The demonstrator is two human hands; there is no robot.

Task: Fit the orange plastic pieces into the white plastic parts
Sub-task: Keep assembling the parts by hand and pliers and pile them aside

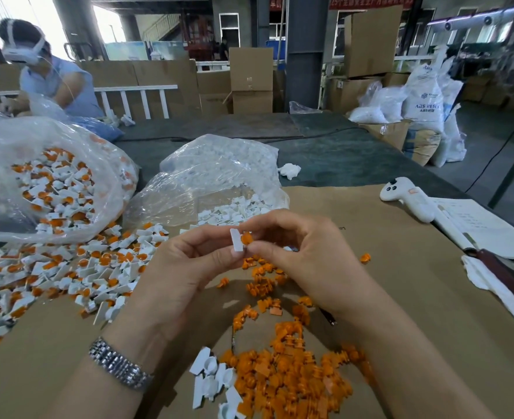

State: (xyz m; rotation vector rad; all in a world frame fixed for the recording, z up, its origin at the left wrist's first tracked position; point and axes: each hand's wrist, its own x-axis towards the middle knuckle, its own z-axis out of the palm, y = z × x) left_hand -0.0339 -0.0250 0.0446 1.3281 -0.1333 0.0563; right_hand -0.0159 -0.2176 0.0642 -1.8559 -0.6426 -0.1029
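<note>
My left grip [189, 267] pinches a white part [237, 241]; my right grip [304, 255] pinches an orange piece [246, 238] against it, above the orange pile [292, 379].

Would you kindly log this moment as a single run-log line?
step: fitting | left hand: holds white part | right hand: pinches orange piece against it | seated: cannot tell

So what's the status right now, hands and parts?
Left hand pinches white part. Right hand pinches orange piece against it, seating unclear. Loose orange pieces heaped below. Nothing in the way.
</note>
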